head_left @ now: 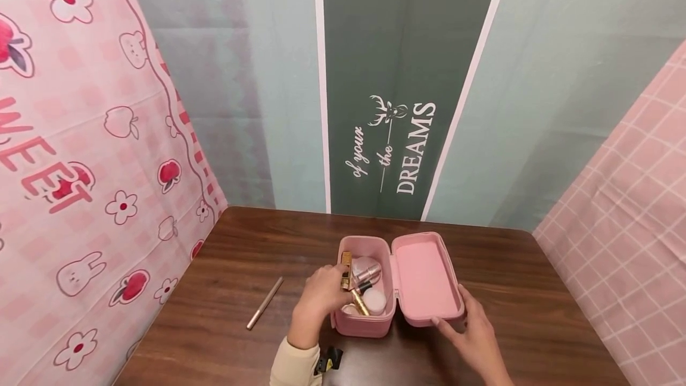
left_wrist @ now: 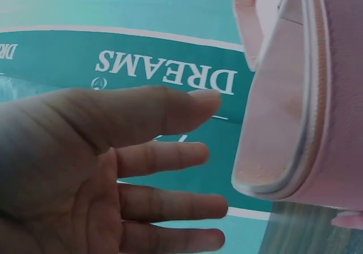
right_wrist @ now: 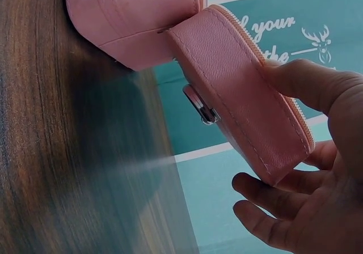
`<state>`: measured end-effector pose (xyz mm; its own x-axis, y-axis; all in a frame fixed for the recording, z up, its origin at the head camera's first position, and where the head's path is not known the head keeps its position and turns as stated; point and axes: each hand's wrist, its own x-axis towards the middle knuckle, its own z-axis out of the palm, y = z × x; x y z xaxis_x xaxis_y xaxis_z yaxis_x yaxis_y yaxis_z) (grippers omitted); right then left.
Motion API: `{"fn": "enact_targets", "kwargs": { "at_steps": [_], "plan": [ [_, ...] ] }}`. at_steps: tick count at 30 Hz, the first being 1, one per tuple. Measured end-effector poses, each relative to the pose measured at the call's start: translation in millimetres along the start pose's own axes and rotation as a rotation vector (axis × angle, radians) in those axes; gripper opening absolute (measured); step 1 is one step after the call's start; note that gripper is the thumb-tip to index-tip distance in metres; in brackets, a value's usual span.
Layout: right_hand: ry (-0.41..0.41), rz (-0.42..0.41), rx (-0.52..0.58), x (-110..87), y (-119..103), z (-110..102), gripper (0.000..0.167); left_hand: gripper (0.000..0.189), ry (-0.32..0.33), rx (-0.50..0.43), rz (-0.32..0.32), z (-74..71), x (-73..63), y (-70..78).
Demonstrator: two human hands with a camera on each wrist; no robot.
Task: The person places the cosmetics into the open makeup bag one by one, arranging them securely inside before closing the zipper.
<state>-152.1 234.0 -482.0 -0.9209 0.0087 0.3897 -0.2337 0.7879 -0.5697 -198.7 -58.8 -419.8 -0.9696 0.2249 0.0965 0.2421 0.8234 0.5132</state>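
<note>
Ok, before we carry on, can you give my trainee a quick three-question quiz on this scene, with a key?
1. Multiple choice: which of the hands holds the lid?
A) left hand
B) right hand
C) neither

2. True or false: the slim stick lies on the table, outside the pink case.

3. Fill the gap: in the head view, the lid is opened out to the ____ side of the case.

Key:
1. B
2. True
3. right
</note>
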Motion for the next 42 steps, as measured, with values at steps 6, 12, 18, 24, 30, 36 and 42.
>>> {"fn": "enact_targets", "kwargs": {
  "at_steps": [6, 12, 18, 24, 30, 36, 42],
  "plan": [
    [-0.001, 0.001, -0.006, 2.8, 0.3, -1.7, 0.082, 0.049, -0.013, -0.025, 0.01, -6.0, -3.4, -2.8],
    [-0.03, 0.017, -0.008, 4.1, -0.7, -3.5, 0.083, 0.044, 0.07, -0.018, 0.072, -8.7, -10.8, -22.5],
    [-0.022, 0.019, -0.01, 3.4, -1.2, -4.3, 0.082, 0.042, 0.1, 0.02, 0.135, -4.7, -18.0, -42.4],
    [0.004, -0.007, -0.002, 2.3, -0.3, -1.2, 0.082, 0.041, 0.104, 0.083, 0.133, -2.3, -24.8, -57.9],
    [-0.004, 0.006, 0.009, 0.0, -0.1, -1.3, 0.083, 0.039, 0.109, 0.11, 0.129, 1.8, -32.3, -72.4],
    [-0.005, 0.007, 0.014, 0.5, 0.6, 0.5, 0.082, 0.039, 0.145, 0.102, 0.118, 8.5, -35.1, -88.7],
    [-0.016, 0.017, 0.016, 0.1, 1.6, 1.1, 0.082, 0.035, 0.18, 0.085, 0.073, 15.9, -38.9, -103.1]
  ]
}}
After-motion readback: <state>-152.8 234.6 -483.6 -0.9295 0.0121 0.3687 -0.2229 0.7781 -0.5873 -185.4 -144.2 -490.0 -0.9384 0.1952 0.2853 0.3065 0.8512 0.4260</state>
